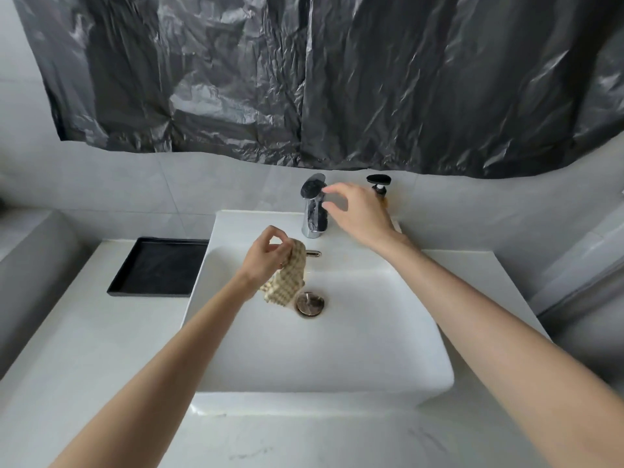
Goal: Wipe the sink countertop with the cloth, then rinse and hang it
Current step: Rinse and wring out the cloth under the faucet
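Head view: a rectangular black tray (158, 266) lies on the pale marbled countertop (84, 332), left of the glossy white sink (337, 376). The left hand (266, 258) pinches a crumpled beige checked cloth (287, 282) over the basin, near the round metal drain (310, 304). The right hand (358, 214), fingers loosely spread, hovers at the chrome faucet (314, 204); whether they touch is unclear. A soap dispenser (380, 189) stands just behind it.

Left hand (266, 256) pinching cloth (287, 282); right hand (354, 211) stretched forward, fingers (334, 189) loosely spread.
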A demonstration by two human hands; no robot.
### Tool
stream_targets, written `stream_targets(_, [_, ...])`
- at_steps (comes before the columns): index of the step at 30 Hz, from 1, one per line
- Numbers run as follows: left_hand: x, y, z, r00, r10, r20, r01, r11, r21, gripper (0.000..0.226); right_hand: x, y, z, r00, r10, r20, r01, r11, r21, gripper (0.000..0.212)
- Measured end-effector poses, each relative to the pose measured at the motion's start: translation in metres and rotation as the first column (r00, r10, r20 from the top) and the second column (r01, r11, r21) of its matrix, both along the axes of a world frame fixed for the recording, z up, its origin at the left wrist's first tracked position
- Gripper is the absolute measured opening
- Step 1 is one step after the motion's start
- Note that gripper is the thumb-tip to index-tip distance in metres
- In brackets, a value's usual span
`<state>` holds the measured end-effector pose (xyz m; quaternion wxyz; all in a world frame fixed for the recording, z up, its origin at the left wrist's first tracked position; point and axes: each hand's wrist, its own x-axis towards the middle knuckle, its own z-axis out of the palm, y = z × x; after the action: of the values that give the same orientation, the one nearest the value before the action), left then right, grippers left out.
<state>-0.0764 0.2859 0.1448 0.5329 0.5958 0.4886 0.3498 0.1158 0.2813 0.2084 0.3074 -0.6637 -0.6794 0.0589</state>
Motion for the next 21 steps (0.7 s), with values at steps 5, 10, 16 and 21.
stream_targets(5, [0.011,0.017,-0.006,0.997,-0.016,0.075,0.023,0.996,-0.085,0.011,-0.014,0.04,-0.012,0.989,0.092,0.112,-0.094,0.996,0.011,0.037])
stream_targets(10, [0.012,0.03,-0.018,0.993,-0.071,0.094,0.084,0.987,-0.136,0.011,-0.014,0.055,-0.027,0.955,0.082,0.284,-0.118,0.986,0.114,0.032])
stream_targets(16, [0.016,0.036,-0.026,0.981,-0.126,0.144,0.15,0.974,-0.168,0.012,-0.012,0.06,-0.035,0.884,0.044,0.466,-0.202,0.934,0.296,0.023])
stream_targets(21, [0.017,0.039,-0.023,0.977,-0.135,0.167,0.163,0.972,-0.168,0.011,-0.011,0.068,-0.029,0.926,0.037,0.376,-0.154,0.946,0.286,0.04])
